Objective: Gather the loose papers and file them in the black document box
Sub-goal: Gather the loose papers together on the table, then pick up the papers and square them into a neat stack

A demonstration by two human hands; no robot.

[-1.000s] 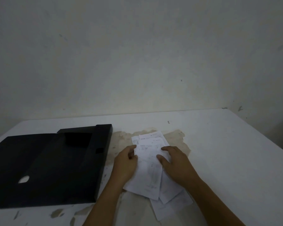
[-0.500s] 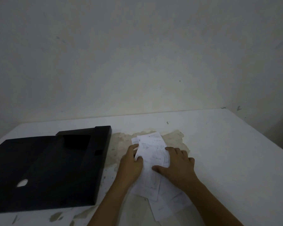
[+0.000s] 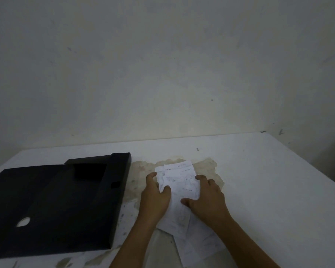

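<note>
A person's two bare hands rest on a small, untidy stack of papers (image 3: pixel 179 190) lying near the middle of a white surface (image 3: pixel 269 180), over a patch where the top coat has peeled away. The left hand (image 3: pixel 155 196) sits at the stack's left edge, its thumb on top of the sheets and its fingers (image 3: pixel 150 176) curled along the side, apparently gripping the edge. The right hand (image 3: pixel 207 198) lies flat on the right side of the stack, fingers together and pressing down, thumb pointing left across the paper.

The papers are thin white sheets with faint printed text, overlapping at slightly different angles. One or two sheets stick out from under the stack toward the near edge of the surface.

They look light, floppy and easy to crease, and loose sheets would likely slide apart. The safest hold is probably along both long sides at once, squaring the stack before lifting.

The black document box (image 3: pixel 52 202) lies open just to the left of the papers, close to the left edge of the surface. Nothing is filed in it yet, as far as can be seen.
</note>
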